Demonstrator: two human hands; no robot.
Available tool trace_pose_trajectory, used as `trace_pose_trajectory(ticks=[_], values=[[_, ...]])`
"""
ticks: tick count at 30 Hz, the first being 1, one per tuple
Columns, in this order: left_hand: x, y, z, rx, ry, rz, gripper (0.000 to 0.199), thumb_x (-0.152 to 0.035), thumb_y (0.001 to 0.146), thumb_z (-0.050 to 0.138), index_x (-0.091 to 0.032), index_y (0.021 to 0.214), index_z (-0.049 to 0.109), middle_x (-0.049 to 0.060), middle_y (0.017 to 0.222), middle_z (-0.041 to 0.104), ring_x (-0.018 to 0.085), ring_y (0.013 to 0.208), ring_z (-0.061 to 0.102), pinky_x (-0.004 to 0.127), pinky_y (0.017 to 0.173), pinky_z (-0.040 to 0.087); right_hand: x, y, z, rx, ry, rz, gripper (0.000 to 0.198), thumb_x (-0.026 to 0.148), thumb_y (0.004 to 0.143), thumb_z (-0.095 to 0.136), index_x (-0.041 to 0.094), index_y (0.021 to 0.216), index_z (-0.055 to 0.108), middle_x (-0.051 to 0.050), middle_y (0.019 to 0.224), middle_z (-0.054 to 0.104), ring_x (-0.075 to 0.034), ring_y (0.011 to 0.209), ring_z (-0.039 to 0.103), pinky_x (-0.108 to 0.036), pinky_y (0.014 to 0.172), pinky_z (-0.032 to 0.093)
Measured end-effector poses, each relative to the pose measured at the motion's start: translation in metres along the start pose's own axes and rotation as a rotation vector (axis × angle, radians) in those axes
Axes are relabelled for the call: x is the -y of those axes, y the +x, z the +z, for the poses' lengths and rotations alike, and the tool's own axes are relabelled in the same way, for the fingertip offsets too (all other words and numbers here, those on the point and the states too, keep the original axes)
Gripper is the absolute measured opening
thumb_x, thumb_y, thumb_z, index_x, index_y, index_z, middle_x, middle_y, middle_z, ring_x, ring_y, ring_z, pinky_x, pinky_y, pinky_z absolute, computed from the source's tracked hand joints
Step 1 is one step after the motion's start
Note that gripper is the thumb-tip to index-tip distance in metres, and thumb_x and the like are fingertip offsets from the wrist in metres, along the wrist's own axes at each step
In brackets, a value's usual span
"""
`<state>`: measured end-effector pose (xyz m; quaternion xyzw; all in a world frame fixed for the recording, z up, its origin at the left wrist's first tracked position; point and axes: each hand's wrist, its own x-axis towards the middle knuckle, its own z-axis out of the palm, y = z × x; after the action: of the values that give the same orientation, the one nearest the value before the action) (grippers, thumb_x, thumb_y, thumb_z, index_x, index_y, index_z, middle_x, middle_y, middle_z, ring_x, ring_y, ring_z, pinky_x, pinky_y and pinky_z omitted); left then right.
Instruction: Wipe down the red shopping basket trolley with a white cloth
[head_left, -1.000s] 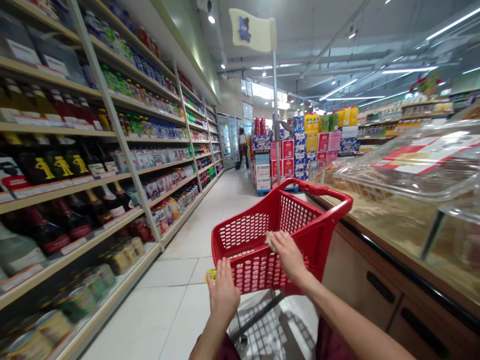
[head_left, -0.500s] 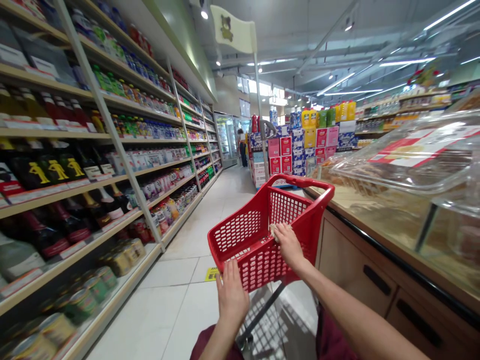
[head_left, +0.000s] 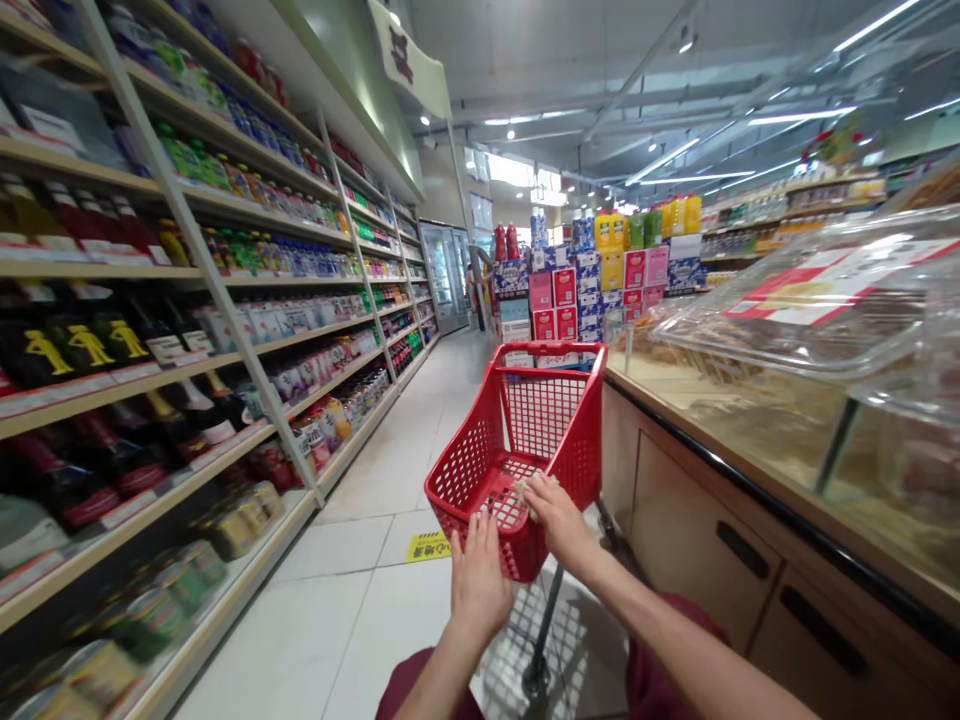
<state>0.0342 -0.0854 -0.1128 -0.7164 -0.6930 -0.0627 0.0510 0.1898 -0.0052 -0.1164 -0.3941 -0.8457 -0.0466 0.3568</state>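
A red plastic shopping cart (head_left: 551,410) stands before me, its near end close to my knees and its handle at the far end. My left hand (head_left: 480,575) rests on the near end of the basket, fingers stretched out with their tips at the rim. On the right side near the same end, my right hand (head_left: 559,520) is closed on a crumpled pale cloth (head_left: 523,487), pressing it against the top edge. Part of the cloth is hidden under the fingers. Only the perforated floor and walls show inside the basket.
Shelves of bottles and cans (head_left: 292,290) line the left. A wooden counter (head_left: 675,500) with clear plastic lids (head_left: 795,300) runs close along the right. Stacked drink cartons (head_left: 555,305) stand beyond the cart. A yellow sticker (head_left: 427,546) marks the tiled floor.
The cart has swivelled, its handle end swinging left, so more of the inside shows. The right hand with the cloth has moved down and slightly left; the left hand has shifted slightly right.
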Motion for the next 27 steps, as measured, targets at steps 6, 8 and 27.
trace_pose_trajectory(ticks=[6,8,27], values=[[-0.005,0.016,-0.007,0.011,-0.044,0.099,0.069,-0.015,0.064,0.037,-0.011,0.131,0.026,0.008,0.14,0.026,0.02,0.13,0.016,0.047,0.106,0.006,-0.023,-0.02,-0.027,0.049,-0.048,0.009,0.036,0.007,0.08,0.042,0.019,0.109,0.059,-0.01,0.119,0.054,-0.022,0.117,0.042,-0.044,0.098,0.032],[0.003,0.022,-0.008,0.006,-0.023,0.007,0.066,-0.013,0.065,0.035,-0.008,0.13,0.028,0.01,0.14,0.026,0.021,0.13,0.018,0.048,0.106,0.009,-0.029,-0.021,-0.032,0.04,-0.076,0.086,0.035,0.007,0.08,0.042,0.02,0.107,0.06,-0.009,0.118,0.055,-0.022,0.116,0.043,-0.044,0.098,0.033],[-0.008,0.042,-0.015,0.113,-0.094,0.142,0.071,-0.007,0.058,0.042,-0.01,0.128,0.033,0.007,0.142,0.02,0.019,0.131,0.011,0.032,0.106,0.018,-0.025,-0.02,0.002,0.012,-0.043,0.155,0.036,0.007,0.079,0.042,0.017,0.11,0.057,-0.01,0.119,0.054,-0.021,0.116,0.041,-0.041,0.097,0.033]])
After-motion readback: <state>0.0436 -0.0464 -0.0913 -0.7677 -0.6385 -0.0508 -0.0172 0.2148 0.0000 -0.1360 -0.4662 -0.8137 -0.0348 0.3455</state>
